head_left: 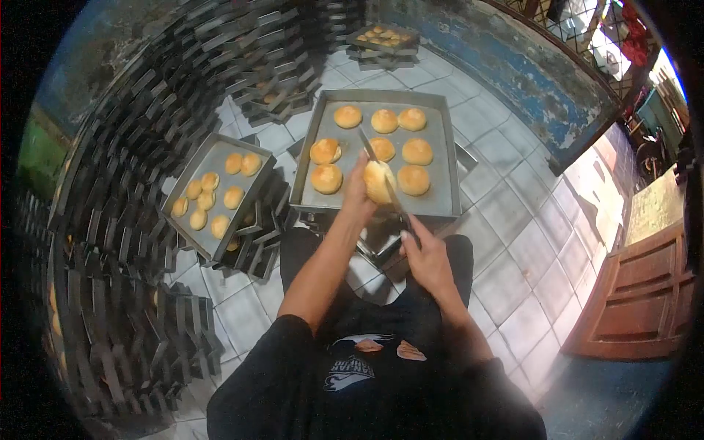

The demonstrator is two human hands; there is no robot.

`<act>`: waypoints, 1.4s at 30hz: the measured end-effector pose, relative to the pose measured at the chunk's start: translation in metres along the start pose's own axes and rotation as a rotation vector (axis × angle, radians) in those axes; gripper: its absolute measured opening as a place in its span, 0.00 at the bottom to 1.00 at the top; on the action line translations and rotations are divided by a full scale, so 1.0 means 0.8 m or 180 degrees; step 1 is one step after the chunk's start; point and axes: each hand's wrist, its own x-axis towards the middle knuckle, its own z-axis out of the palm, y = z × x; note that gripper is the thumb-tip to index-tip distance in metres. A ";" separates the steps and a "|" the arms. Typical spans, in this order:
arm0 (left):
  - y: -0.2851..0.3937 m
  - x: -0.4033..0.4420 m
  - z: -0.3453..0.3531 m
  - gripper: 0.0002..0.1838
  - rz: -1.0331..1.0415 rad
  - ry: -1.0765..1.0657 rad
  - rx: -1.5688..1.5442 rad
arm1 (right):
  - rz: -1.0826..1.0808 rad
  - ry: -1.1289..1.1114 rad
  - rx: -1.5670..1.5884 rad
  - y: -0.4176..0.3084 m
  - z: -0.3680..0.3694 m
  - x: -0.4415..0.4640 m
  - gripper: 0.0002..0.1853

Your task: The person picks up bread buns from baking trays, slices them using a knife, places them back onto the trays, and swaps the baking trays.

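Note:
Over the near half of a square metal baking tray (449, 158), my left hand (356, 189) is closed around a bun (376, 183) whose pale side faces up. My right hand (428, 260) grips the handle of a long knife (367, 144). Its blade lies across the bun and points away from me; how deep it cuts, I cannot tell. Several golden round buns sit in the tray around my hands, among them one at the left (325, 151) with a pale line along its side.
To the left, a second tray (192, 229) of small buns rests on stacked trays. Tall piles of metal trays (147, 147) line the left wall. Another tray of buns (381, 37) stands at the back. A wooden door panel (631, 297) is at the right, above white floor tiles (524, 271).

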 end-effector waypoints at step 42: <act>-0.011 0.002 0.000 0.32 -0.0183 0.0557 0.0248 | 0.0160 -0.0169 0.0342 0.049 0.022 0.012 0.24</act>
